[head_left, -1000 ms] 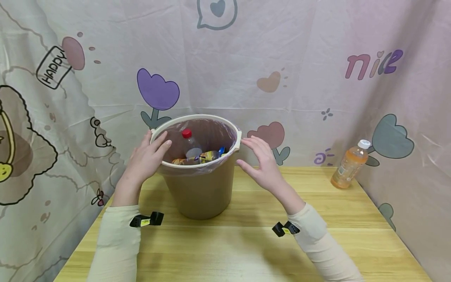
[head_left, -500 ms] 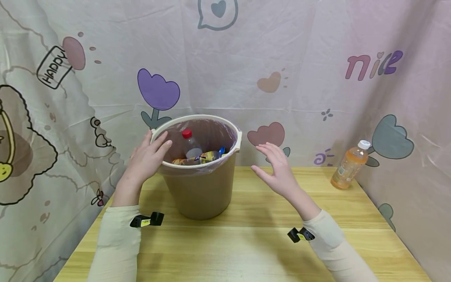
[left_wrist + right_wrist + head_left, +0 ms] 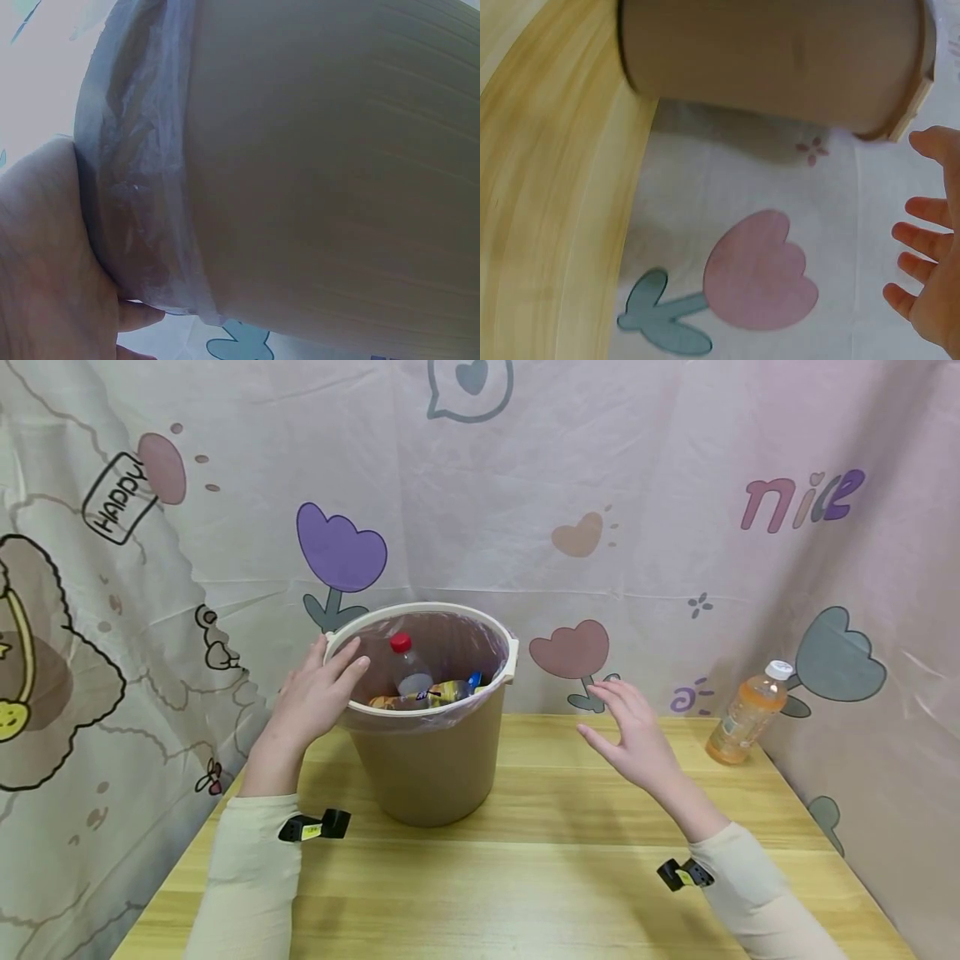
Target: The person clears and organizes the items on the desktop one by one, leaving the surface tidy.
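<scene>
A brown trash bin (image 3: 423, 768) with a cream rim and a clear plastic liner (image 3: 146, 180) stands on the wooden table. In the head view, my left hand (image 3: 311, 702) rests on the bin's left rim with fingers extended and fairly straight. Inside the bin, a clear bottle with a red cap (image 3: 408, 664) leans upright near other items with yellow and blue labels (image 3: 450, 691), partly hidden by the rim. My right hand (image 3: 637, 735) hovers right of the bin, fingers spread, touching nothing. At the right stands an orange drink bottle (image 3: 750, 714) with a white cap, slightly tilted in view.
The wooden table (image 3: 480, 893) runs to a patterned cloth backdrop (image 3: 480, 510) behind and at both sides. The orange bottle is near the table's back right corner, close to the cloth.
My right hand has moved away from the bin's right rim, rightward and slightly down toward the orange bottle. The left hand stays on the rim. The bin keeps its place.
</scene>
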{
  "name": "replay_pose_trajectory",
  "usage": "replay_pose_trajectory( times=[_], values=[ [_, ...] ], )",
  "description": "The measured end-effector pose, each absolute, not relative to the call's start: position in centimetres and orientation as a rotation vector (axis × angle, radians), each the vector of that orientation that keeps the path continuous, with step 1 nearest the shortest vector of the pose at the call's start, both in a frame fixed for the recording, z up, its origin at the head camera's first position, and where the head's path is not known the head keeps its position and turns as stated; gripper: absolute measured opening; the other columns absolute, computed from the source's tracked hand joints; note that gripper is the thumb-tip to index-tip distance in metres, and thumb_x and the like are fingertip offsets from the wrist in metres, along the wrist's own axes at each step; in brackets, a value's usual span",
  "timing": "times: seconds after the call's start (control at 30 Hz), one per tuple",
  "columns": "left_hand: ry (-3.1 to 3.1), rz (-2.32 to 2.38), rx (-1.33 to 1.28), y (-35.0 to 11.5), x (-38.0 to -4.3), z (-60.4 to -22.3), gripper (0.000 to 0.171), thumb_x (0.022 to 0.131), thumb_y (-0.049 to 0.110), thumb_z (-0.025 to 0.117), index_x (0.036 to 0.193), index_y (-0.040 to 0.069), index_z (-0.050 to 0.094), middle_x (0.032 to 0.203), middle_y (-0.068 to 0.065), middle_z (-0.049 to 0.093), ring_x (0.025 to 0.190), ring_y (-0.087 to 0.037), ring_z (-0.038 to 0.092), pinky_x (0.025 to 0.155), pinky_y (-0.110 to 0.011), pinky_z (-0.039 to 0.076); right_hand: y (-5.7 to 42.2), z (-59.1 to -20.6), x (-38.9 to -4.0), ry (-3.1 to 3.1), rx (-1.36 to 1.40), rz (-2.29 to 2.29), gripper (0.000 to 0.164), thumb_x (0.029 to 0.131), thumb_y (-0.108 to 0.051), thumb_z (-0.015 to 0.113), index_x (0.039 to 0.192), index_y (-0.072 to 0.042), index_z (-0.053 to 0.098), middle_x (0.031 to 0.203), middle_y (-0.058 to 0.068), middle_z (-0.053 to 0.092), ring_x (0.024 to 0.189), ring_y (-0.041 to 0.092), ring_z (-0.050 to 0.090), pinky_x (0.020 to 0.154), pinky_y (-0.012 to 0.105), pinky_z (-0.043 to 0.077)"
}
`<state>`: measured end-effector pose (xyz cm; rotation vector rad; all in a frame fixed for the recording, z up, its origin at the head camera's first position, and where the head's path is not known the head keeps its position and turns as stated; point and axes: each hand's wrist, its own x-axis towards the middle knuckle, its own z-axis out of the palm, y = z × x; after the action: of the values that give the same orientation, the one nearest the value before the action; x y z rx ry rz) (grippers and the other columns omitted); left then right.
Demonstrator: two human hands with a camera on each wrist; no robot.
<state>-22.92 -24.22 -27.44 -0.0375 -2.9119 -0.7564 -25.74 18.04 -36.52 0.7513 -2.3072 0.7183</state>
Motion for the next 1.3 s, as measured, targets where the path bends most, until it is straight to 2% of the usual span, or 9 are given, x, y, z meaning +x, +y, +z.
replay_pose_trajectory(
  times=[0.17, 0.43, 0.8, 1.13, 1.3],
  values=[
    [-2.931, -0.732, -0.034, -24.0, -22.9, -27.2, 0.071, 0.098, 0.066, 0.019, 0.157, 0.025, 0.017, 0.164, -0.019, -0.010, 0.150, -0.047, -0.002, 0.113, -0.073, -0.001, 20.0, -36.7, -25.9, -2.306, 0.737, 0.618, 0.058, 0.078, -0.021, 0.078, 0.129, -0.001, 0.058, 0.132, 0.020, 0.057, 0.132, 0.041, 0.043, 0.111, 0.060, 0.030],
    [-2.945, -0.656, -0.047, -24.0, -23.1, -27.0, 0.074, 0.098, 0.067, 0.018, 0.156, 0.023, 0.022, 0.163, -0.022, -0.006, 0.150, -0.046, -0.003, 0.112, -0.074, 0.000, 23.0, -36.8, -25.7, -2.360, 0.669, 0.489, 0.056, 0.079, -0.020, 0.077, 0.128, -0.001, 0.058, 0.130, 0.020, 0.058, 0.127, 0.040, 0.045, 0.099, 0.065, 0.035],
    [-2.985, -0.575, -0.045, -24.0, -23.0, -26.9, 0.076, 0.097, 0.069, 0.016, 0.157, 0.022, 0.021, 0.163, -0.023, -0.005, 0.150, -0.047, -0.004, 0.111, -0.075, -0.001, 27.4, -37.3, -25.7, -2.430, 0.569, 0.345, 0.055, 0.077, -0.022, 0.078, 0.124, 0.000, 0.059, 0.127, 0.022, 0.058, 0.125, 0.043, 0.047, 0.096, 0.066, 0.039],
    [-3.016, -0.517, -0.053, -24.1, -22.8, -26.3, 0.078, 0.096, 0.070, 0.015, 0.156, 0.021, 0.022, 0.163, -0.023, -0.005, 0.150, -0.046, -0.006, 0.111, -0.075, -0.004, 31.4, -37.2, -25.2, -2.510, 0.445, 0.277, 0.055, 0.081, -0.025, 0.075, 0.125, 0.003, 0.057, 0.128, 0.027, 0.055, 0.121, 0.048, 0.046, 0.094, 0.071, 0.035],
    [-3.036, -0.499, -0.057, -24.2, -22.9, -26.2, 0.080, 0.095, 0.072, 0.013, 0.157, 0.022, 0.020, 0.163, -0.022, -0.007, 0.150, -0.045, -0.007, 0.111, -0.075, -0.005, 33.4, -37.0, -25.2, -2.525, 0.386, 0.232, 0.054, 0.084, -0.028, 0.073, 0.126, 0.001, 0.057, 0.127, 0.028, 0.054, 0.118, 0.050, 0.045, 0.086, 0.072, 0.036]
  ],
)
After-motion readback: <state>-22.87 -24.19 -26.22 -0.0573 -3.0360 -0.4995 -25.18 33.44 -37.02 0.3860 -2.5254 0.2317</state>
